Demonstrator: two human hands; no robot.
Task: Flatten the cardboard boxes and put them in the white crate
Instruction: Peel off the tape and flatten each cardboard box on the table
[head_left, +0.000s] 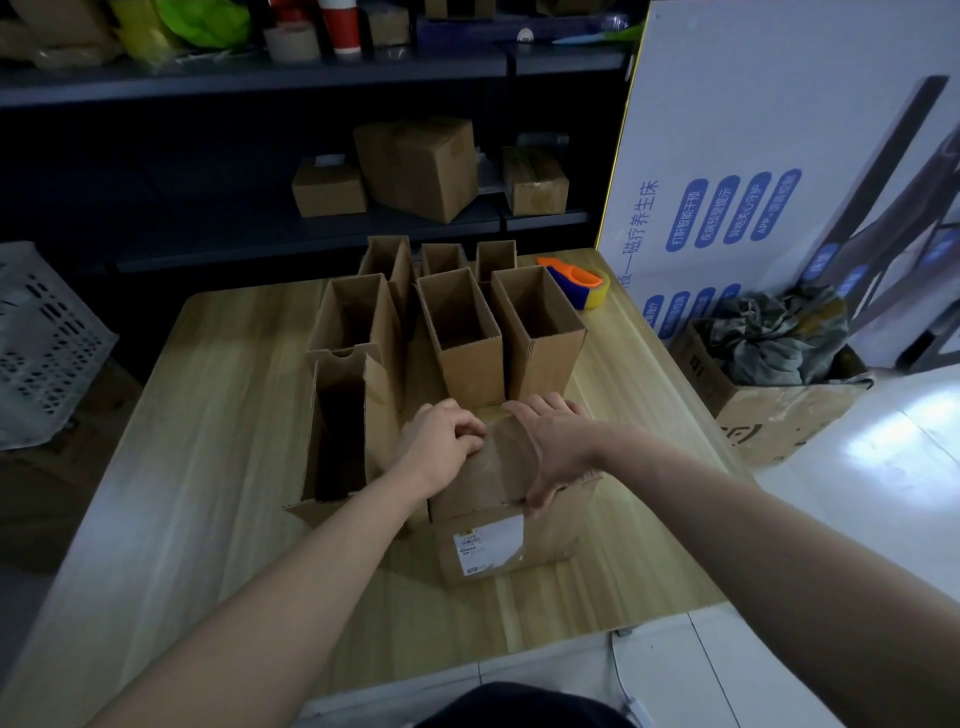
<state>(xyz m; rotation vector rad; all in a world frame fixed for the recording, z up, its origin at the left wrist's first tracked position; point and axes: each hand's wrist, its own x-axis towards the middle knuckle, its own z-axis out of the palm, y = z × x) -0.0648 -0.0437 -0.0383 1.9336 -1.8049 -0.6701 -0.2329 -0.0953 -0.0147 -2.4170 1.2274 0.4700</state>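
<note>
Here, cardboard boxes (470, 358) crowd a wooden table (208, 467) before dark shelves (208, 88).

open boxes (470, 332) behind labelled box (498, 540) on table (208, 467)

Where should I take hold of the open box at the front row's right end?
Pinch the right wall's top edge of the open box, from above-right: its top is open, that side is free, a neighbouring box crowds its left.
</note>
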